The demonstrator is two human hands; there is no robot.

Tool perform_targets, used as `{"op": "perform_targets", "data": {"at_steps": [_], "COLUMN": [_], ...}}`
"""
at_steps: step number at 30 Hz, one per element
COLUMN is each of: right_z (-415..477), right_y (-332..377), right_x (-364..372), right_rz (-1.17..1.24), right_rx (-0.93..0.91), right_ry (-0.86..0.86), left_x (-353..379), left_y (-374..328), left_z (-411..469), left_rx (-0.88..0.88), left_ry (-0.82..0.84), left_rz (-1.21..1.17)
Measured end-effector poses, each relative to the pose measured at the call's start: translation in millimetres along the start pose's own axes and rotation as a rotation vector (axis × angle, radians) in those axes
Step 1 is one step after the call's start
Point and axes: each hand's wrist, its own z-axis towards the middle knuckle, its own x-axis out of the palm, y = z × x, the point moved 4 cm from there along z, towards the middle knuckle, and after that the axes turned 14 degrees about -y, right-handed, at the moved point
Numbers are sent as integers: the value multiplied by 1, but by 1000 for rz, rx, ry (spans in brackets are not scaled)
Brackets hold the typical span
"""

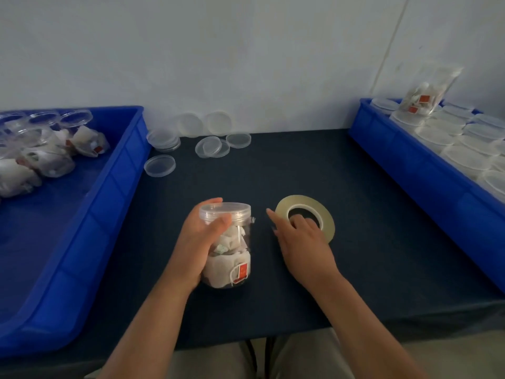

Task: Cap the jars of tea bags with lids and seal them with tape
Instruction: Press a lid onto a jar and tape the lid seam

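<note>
A clear plastic jar (235,258) full of white tea bags with red tags stands upright on the dark table near the front middle. A clear lid (225,210) sits on top of it. My left hand (196,242) grips the jar from the left, thumb across its front just under the lid. To the right lies a flat roll of clear tape (303,205). My right hand (297,239) rests on the roll's near side, with fingers curled into its centre hole and the index finger pointing left.
Several loose clear lids (211,146) lie at the back of the table. A blue bin (120,170) on the left holds open jars of tea bags. A blue bin (410,160) on the right holds capped jars, one lying tilted at its back.
</note>
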Motion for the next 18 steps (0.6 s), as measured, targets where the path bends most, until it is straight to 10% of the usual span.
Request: {"op": "perform_targets", "data": {"at_steps": [7,13,18], "right_z": [-7,3,9], "right_y": [4,51,59], "right_x": [-6,-28,-32], "right_rz": [-30,807,972], "right_rx": [22,396,513], "right_ry": [18,-23,-73], "left_x": [3,2,1], "left_y": [18,19,21], "left_z": [8,7,7], "left_rx": [-20,-2,-16], "left_ry": [-75,-74,-73], "left_rz": [-69,-74,-120]}}
